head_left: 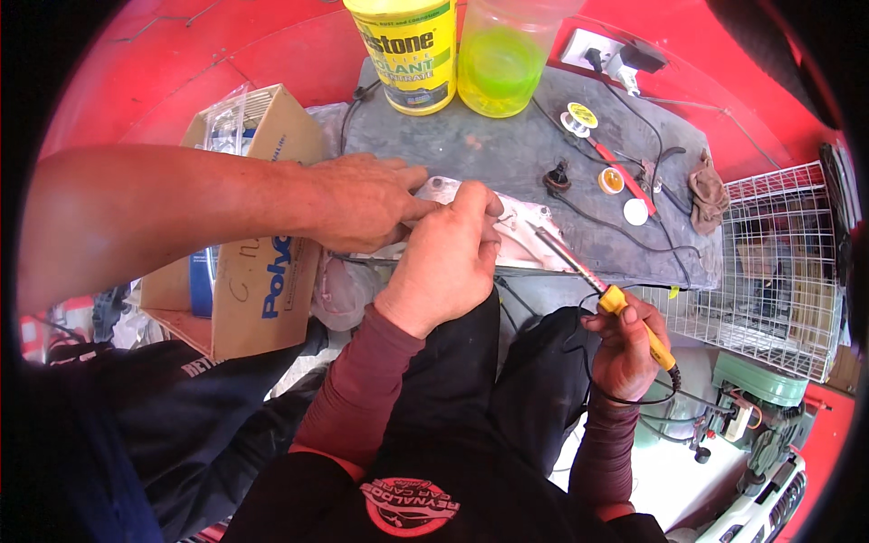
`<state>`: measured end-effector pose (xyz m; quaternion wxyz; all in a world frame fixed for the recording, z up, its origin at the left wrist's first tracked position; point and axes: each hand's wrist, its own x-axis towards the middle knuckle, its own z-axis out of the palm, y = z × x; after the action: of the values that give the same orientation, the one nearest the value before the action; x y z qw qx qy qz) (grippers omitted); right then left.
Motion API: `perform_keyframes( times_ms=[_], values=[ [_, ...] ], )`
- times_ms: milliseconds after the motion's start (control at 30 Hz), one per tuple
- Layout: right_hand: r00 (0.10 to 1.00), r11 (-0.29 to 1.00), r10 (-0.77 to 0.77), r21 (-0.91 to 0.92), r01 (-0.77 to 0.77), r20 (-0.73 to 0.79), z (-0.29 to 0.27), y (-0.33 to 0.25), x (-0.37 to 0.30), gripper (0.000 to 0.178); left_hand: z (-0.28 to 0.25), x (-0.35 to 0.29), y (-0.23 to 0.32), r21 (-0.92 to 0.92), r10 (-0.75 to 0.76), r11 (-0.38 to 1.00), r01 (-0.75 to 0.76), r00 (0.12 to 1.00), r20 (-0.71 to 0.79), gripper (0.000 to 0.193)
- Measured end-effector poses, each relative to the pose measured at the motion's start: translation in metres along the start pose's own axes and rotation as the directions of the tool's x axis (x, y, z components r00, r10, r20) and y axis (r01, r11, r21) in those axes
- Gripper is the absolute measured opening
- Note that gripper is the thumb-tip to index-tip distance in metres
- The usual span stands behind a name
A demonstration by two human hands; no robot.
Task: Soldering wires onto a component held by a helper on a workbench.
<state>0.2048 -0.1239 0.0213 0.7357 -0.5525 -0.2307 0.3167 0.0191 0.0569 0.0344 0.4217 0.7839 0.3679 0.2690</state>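
My right hand [626,351] grips a soldering iron by its yellow handle [615,300]. The iron's metal tip points up and left, over the right part of a pale flat piece [520,237] with thin wires on it. Bent over the left part of that piece is my left hand [444,255], fingers drawn together; what they pinch, if anything, is hidden. Another person's bare arm reaches in from the left, and that hand [367,201] lies flat beside mine, its fingertips by the pale piece's left end.
On the grey worktop [434,145] are a yellow jug [407,59], a container of green liquid [502,77], a solder spool [577,119], an amber tin [611,181], a white lid [635,212], cables and a rag [708,195]. A cardboard box [294,290] stands left, a wire basket [769,271] right.
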Motion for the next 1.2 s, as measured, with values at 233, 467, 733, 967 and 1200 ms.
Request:
perform_keyframes(
  times_ms=[233, 467, 733, 967, 1200],
  values=[
    [0.989, 0.989, -0.073, -0.136, 0.056, -0.125, -0.006, -0.006, 0.006, 0.031, 0.003, 0.000, 0.002, -0.006, 0.041, 0.999, -0.041, 0.999, 0.005, 0.033],
    [0.828, 0.805, -0.560, -0.250, 0.538, -0.026, -0.043, -0.054, 0.008, 0.043, 0.012, -0.010, 0.019, -0.387, 0.015, 0.899, -0.205, 0.898, -0.440, 0.031],
    [0.807, 0.101, -0.415, -0.861, 0.499, 0.419, -0.069, -0.078, 0.061, 0.047, 0.007, 0.072, 0.025, 0.140, 0.014, 0.990, 0.023, 0.966, -0.257, 0.032],
    [0.754, -0.157, -0.229, -0.788, 0.595, 0.615, -0.123, -0.110, 0.143, 0.064, 0.003, 0.089, 0.003, 0.335, -0.043, 0.936, 0.104, 0.982, -0.182, 0.022],
    [0.725, -0.256, -0.023, -0.705, 0.661, 0.688, -0.156, -0.146, 0.169, 0.061, 0.005, 0.094, -0.005, 0.360, 0.034, 0.933, 0.028, 0.986, -0.165, 0.021]
  ],
)
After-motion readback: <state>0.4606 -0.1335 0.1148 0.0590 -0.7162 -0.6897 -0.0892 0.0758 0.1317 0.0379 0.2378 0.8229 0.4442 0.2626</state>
